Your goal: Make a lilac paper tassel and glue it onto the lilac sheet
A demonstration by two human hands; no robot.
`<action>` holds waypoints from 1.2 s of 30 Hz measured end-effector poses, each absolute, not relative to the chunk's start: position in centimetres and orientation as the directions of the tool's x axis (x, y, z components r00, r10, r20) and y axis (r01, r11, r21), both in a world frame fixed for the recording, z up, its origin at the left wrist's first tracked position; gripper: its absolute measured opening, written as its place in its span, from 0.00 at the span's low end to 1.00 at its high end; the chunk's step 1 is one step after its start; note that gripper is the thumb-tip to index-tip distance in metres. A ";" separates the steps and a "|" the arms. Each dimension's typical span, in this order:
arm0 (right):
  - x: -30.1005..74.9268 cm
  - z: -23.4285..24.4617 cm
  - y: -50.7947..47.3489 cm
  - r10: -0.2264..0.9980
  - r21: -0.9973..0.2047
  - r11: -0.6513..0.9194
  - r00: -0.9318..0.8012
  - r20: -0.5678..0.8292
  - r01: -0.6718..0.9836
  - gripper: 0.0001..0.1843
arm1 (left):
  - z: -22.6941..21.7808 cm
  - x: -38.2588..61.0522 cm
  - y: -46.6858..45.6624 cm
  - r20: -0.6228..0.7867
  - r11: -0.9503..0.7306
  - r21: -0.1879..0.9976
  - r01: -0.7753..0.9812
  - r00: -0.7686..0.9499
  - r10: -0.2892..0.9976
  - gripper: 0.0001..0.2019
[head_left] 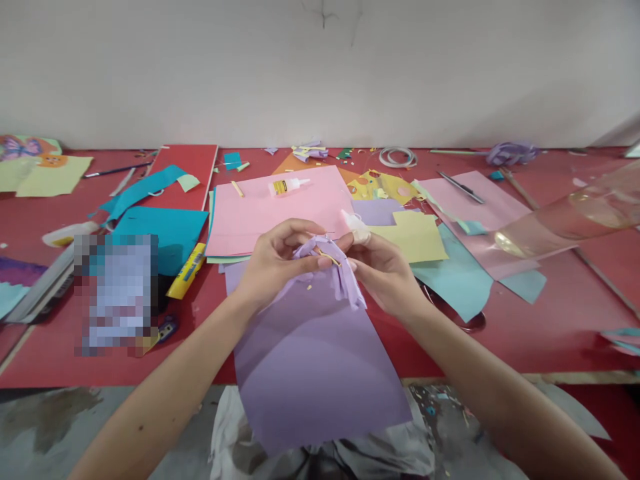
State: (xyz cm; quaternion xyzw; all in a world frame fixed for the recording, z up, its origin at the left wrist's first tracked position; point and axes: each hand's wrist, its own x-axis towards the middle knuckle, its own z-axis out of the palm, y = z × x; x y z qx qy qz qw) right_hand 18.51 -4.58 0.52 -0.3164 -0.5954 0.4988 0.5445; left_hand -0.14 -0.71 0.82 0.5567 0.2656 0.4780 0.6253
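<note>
My left hand (280,257) is closed on a curled, cut purple paper piece (345,277), its thumb and fingers pinching the folded strips. A thin yellow strip shows inside the curl. My right hand (383,267) is closed around a small white glue bottle (357,228), whose nozzle points up and left. The right thumb and fingertip also meet the edge of the purple piece. Beneath both hands, a large purple sheet (320,373) hangs over the table's front edge onto the lap.
Pink paper (280,217) lies behind the hands with another glue bottle (287,187) on it. A yellow glue stick (186,270) and teal paper (160,230) are at left. A transparent bottle (565,213) lies at right, and scissors (473,323) sit partly under pale blue paper (460,280).
</note>
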 end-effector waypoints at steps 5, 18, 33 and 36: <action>18.2 0.4 -4.6 0.917 -0.932 0.282 -0.221 0.331 -0.227 0.13 | 1.1 -0.3 -0.8 0.059 0.112 0.953 -0.282 0.536 0.842 0.21; 17.9 1.1 -4.7 0.962 -0.966 0.196 -0.157 0.223 -0.170 0.14 | 0.8 -0.4 -0.8 0.045 0.153 0.943 -0.294 0.571 0.820 0.20; 18.2 0.4 -4.4 0.964 -0.929 0.008 -0.244 0.106 -0.371 0.09 | 0.9 -0.1 -1.0 0.267 -0.155 0.958 -0.241 0.558 0.786 0.18; 18.2 0.8 -4.4 0.977 -0.940 0.029 -0.188 0.099 -0.341 0.10 | 0.7 -0.2 -0.6 0.270 -0.178 0.960 -0.215 0.549 0.791 0.18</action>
